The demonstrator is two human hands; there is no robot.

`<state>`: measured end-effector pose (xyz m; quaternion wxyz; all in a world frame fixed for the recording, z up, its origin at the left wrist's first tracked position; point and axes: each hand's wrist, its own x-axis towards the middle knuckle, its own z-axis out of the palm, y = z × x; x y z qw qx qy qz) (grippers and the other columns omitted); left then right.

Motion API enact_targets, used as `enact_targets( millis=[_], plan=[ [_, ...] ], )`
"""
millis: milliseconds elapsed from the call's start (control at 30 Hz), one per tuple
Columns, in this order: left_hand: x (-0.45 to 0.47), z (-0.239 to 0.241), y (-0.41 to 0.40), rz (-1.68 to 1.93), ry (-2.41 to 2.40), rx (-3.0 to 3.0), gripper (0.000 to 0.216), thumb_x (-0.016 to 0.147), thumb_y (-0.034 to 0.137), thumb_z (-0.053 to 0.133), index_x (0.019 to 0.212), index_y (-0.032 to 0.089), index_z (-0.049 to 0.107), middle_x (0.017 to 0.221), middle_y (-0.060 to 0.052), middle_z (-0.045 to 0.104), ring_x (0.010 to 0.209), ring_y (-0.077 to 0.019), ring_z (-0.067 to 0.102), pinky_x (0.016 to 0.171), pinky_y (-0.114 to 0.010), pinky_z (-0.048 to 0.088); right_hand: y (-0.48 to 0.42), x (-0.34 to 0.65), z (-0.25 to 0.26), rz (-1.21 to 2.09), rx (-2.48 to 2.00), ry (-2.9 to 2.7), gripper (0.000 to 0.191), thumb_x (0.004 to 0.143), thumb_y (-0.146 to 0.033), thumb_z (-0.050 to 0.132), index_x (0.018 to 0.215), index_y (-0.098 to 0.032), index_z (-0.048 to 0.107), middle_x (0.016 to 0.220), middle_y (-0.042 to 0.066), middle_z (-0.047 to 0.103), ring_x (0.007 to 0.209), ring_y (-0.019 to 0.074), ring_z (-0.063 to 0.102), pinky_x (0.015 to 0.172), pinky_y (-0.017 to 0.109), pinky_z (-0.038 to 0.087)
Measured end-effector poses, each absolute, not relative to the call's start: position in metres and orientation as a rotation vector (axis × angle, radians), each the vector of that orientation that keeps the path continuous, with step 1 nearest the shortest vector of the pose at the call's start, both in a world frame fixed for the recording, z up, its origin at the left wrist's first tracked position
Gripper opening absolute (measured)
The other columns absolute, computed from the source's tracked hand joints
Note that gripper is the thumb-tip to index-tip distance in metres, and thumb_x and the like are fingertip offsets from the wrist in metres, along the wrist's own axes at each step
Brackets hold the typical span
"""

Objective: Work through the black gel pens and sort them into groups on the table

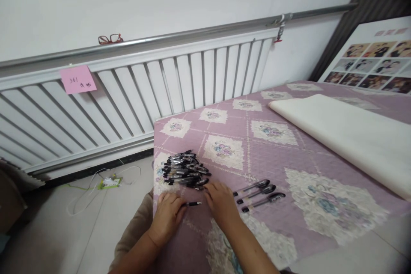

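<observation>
Both hands are seen palm-down on a purple patterned bedspread (257, 154) that covers a bed. A single black pen (193, 204) lies level between them: its left end is held at the fingertips of the left hand (168, 214), while its right end points toward the right hand (221, 201), which lies just beside it. The left grip is closed lightly on the pen; the right grip is loosely curled, fingers bent down onto the cloth, and whether it has hold of the pen's tip cannot be told.

Just beyond the hands a pile of black pens (184, 170) is heaped near the bed's left corner, the pens lying crosswise over one another — the right hand's fingertips are close to the pile's near edge. To the right, 3 more pens (260, 193) are laid side by side, roughly parallel and apart from the pile.

Farther back on the right, a long roll of white paper (346, 137) lies across the bedspread. Behind the bed a white slatted radiator cover (144, 90) runs along the wall, and a pink note (78, 79) is stuck on it at the left. A pair of red glasses (110, 39) rests on the rail above — and a white power strip (109, 183) with its cord lies on the floor.
</observation>
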<state>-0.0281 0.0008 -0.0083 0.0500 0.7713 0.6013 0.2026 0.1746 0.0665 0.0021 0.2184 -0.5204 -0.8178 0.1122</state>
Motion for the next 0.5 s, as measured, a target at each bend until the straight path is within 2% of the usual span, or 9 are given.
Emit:
enact_targets(
  millis=[233, 500],
  plan=[
    [-0.028, -0.007, 0.001, 0.623, 1.81, 2.364, 0.015, 0.088, 0.021, 0.056, 0.099, 0.025, 0.064, 0.093, -0.004, 0.064, 0.091, -0.0234, 0.056, 0.089, -0.044, 0.036, 0.083, 0.166, 0.001, 0.187, -1.464, -2.327, 0.032, 0.092, -0.019, 0.048, 0.123, -0.024, 0.057, 0.129, 0.006, 0.059, 0.118, 0.0246, 0.048, 0.094, 0.037, 0.035],
    [-0.028, -0.008, 0.001, 0.607, 1.808, 2.369, 0.015, 0.088, 0.022, 0.055, 0.099, 0.025, 0.064, 0.093, -0.004, 0.064, 0.091, -0.0234, 0.056, 0.089, -0.045, 0.037, 0.084, 0.165, 0.006, 0.211, -1.495, -2.405, 0.024, 0.092, -0.019, 0.047, 0.111, -0.024, 0.062, 0.108, 0.008, 0.065, 0.105, 0.0249, 0.053, 0.087, 0.037, 0.038]
  ],
)
